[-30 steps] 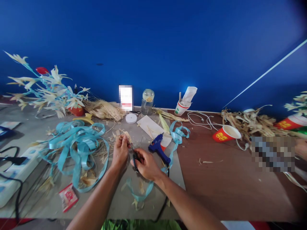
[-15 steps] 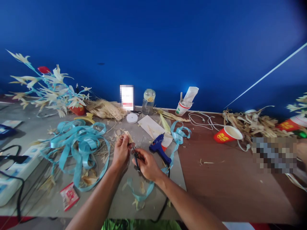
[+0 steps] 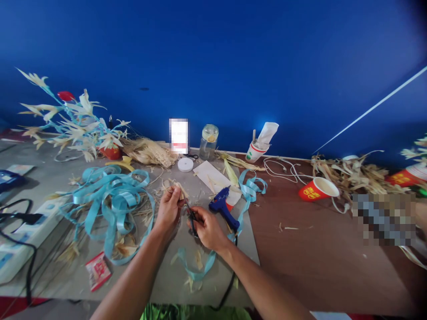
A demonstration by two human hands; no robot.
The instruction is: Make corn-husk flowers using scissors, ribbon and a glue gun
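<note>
My left hand [image 3: 168, 212] pinches a small pale piece of dried husk [image 3: 180, 190] above the grey table top [image 3: 53, 178]. Closed around black scissors [image 3: 191, 216], my right hand [image 3: 207, 226] points their blades up toward the husk piece. A blue glue gun [image 3: 223, 207] lies just right of my right hand, with its black cord running off the table's near edge. A loose heap of light blue ribbon [image 3: 111, 200] lies to the left of my left hand.
A spray of pale husk flowers on blue stems [image 3: 71, 129] stands at the back left, beside a husk bundle [image 3: 147, 152]. A glass jar [image 3: 208, 142], a white disc [image 3: 185, 165], paper cups [image 3: 318, 188] and more husks [image 3: 353, 171] lie further back. A power strip [image 3: 23, 231] sits left.
The view has shifted slightly, so everything sits a little further right. My hands stay together on the husk piece and scissors, with the scissors handles shifting a little.
</note>
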